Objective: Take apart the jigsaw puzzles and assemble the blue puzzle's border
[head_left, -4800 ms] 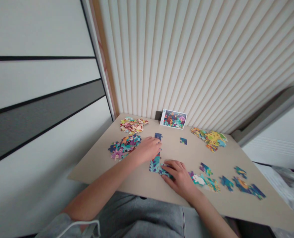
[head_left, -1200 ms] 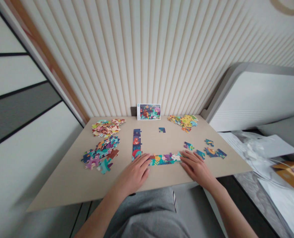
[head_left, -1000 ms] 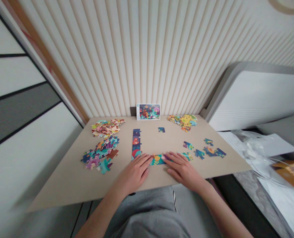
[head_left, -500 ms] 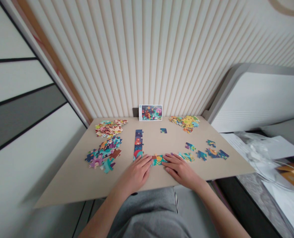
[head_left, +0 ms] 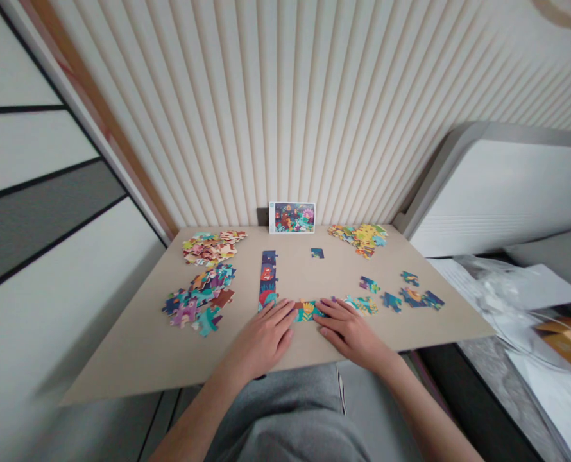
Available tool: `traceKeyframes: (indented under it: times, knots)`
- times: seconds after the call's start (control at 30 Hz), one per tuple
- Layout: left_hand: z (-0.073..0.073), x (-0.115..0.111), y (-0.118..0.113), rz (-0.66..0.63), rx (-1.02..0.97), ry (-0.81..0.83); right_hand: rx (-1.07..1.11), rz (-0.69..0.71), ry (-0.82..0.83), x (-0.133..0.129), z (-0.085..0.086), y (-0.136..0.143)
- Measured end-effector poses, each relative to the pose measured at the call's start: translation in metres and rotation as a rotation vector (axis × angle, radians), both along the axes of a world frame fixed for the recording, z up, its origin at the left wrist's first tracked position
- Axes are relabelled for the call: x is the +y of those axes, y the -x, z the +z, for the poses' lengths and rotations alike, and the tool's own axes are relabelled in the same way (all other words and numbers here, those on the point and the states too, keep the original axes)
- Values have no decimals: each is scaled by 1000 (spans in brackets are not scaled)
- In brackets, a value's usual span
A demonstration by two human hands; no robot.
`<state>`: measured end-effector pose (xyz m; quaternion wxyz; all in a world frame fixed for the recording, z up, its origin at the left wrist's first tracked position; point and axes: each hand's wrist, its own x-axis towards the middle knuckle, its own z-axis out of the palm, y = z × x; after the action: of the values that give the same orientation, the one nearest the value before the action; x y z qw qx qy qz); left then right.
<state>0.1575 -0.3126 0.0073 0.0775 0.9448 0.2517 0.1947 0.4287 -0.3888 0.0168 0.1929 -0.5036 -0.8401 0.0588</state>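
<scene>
Left hand (head_left: pixel 266 333) and right hand (head_left: pixel 353 330): both palm down, fingers extended and laid flat on the puzzle rather than closed round it; the two were apart, a patch with a yellow plant motif showing between them. Ribbed wall panel (head_left: pixel 290 96) stood behind the tabletop (head_left: pixel 131 359), which carried all the puzzle parts. The L-shaped puzzle strip (head_left: pixel 268 276) lay at the middle of the tabletop: one arm ran away from me, the other crossed in front of me under my fingers and emerged beyond my right hand. I could not tell how the corner fitted, as my left hand covered it. Far left, a pink-and-cream pile (head_left: pixel 211 249); nearer me, a blue-and-purple pile (head_left: pixel 201 298); far right, a yellow pile (head_left: pixel 362 239). Picture card (head_left: pixel 292 218) stood upright at the back edge. Five loose pieces (head_left: pixel 392 301) lay to the right of the strip, two of them touching. A single dark-blue piece (head_left: pixel 317 253) lay apart, in front of the card.
</scene>
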Motion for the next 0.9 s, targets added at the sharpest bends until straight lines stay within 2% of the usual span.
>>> traceKeyframes:
  times: [0.2,0.27,0.37,0.47,0.57,0.67,0.77,0.9]
  knots:
    - [4,1,1,-47,48,-19,54,11,-70,-2,3,4]
    - [4,1,1,-44,45,-25,112,-46,-113,-5,1,3]
    - [4,-1,2,14,-9,-46,219,-210,-192,-12,-4,-7]
    - [-2,-2,5,190,-85,-73,267,-407,-276,-17,-7,-33]
    - [-13,1,7,362,-134,-84,235,-623,-335,-17,-6,-74]
    - [-23,6,9,414,-136,-76,134,-760,-280,-10,-2,-116]
    - [-28,9,10,404,-134,-80,50,-773,-163,1,-1,-144]
    - [-29,10,10,420,-149,-101,-21,-692,-32,20,-4,-151]
